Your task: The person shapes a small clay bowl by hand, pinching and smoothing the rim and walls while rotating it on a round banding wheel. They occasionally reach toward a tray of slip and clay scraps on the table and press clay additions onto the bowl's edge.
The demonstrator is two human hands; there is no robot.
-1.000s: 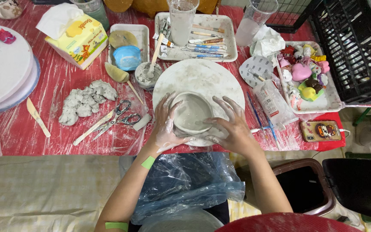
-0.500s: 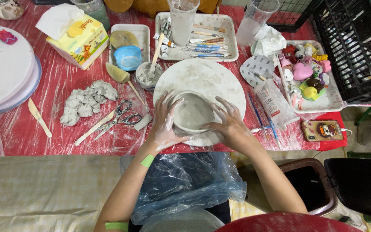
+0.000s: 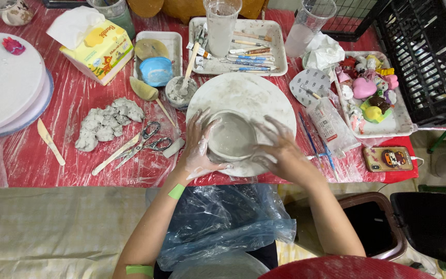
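Cupping a grey clay bowl [image 3: 232, 137] from both sides: left hand [image 3: 197, 150] pressing flat on its left wall, fingers [image 3: 198, 124] spread and clay-smeared, thumb hooking under the near rim; right hand [image 3: 280, 150] wrapping the right wall, fingers [image 3: 277, 125] spread and curled. Bowl sitting upright at the near edge of a round white board [image 3: 254, 95], on the red table [image 3: 78, 155] under clear plastic. Lying left of the left hand: scissors [image 3: 148, 142], a wooden knife [image 3: 114, 155], a lump of grey clay [image 3: 104, 124]. Sitting further back: slip cup [image 3: 178, 93], blue bowl [image 3: 156, 71], tool tray [image 3: 272, 62], tissue box [image 3: 96, 46].
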